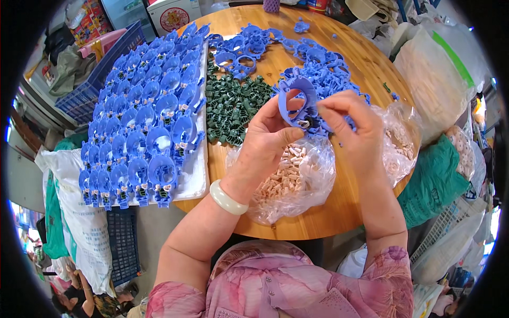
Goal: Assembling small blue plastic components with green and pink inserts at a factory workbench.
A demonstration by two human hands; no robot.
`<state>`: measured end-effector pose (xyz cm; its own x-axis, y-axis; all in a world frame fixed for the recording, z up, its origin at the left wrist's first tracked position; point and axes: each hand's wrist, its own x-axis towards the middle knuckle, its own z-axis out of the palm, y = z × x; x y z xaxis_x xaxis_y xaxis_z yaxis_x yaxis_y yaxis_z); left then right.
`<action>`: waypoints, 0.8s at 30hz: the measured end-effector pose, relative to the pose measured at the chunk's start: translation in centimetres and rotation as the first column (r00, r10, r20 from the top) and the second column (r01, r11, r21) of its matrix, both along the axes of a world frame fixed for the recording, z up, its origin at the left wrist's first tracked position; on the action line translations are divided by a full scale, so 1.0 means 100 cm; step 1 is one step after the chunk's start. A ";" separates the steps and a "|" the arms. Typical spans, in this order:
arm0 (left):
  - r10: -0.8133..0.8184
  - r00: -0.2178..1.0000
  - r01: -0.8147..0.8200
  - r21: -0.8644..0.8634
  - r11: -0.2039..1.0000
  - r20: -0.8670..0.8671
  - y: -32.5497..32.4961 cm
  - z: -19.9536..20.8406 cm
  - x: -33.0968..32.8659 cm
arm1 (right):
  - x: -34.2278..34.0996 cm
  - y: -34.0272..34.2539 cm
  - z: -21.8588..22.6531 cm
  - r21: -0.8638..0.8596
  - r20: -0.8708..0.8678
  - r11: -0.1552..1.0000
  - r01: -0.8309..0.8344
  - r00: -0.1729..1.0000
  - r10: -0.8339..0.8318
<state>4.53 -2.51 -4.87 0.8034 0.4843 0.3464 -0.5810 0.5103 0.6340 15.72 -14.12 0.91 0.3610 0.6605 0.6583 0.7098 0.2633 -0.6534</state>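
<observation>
1. We hold a blue, ring-shaped plastic piece (304, 88) above the round, brown wooden counter (318, 227).
2. Our left fingers (288, 135) close on its lower left.
3. Our right fingers (333, 105) bunch beside its right edge; their grip we cannot tell.

ring part (300, 86): blue | pieces (233, 108): dark green | blouse (241, 289): pink, patterned

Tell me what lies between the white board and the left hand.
The head view shows a heap of dark green pieces between the white board and the left hand.
</observation>
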 end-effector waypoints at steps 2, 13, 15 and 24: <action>-0.063 0.998 0.063 -0.009 0.998 0.021 -0.002 0.002 0.003 | 0.015 -0.011 0.008 -0.057 -0.128 0.997 0.047 0.990 -0.054; -0.130 0.989 0.125 -0.063 0.990 -0.075 -0.010 -0.001 0.007 | 0.185 -0.141 -0.060 -0.595 0.547 0.419 0.686 0.727 -0.415; -0.123 0.987 0.115 -0.075 0.991 -0.108 -0.008 -0.006 0.009 | 0.189 -0.151 -0.073 -0.610 0.505 0.485 0.627 0.779 -0.371; -0.116 0.986 0.106 -0.081 0.991 -0.120 -0.010 -0.005 0.009 | 0.203 -0.161 -0.073 -0.676 -0.045 0.631 0.381 0.833 -0.551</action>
<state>5.47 -3.52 -5.40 0.8882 0.4103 0.2067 -0.4369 0.6155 0.6560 36.00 -30.21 -6.36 0.8165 0.5770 0.0217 0.4295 -0.5818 -0.6907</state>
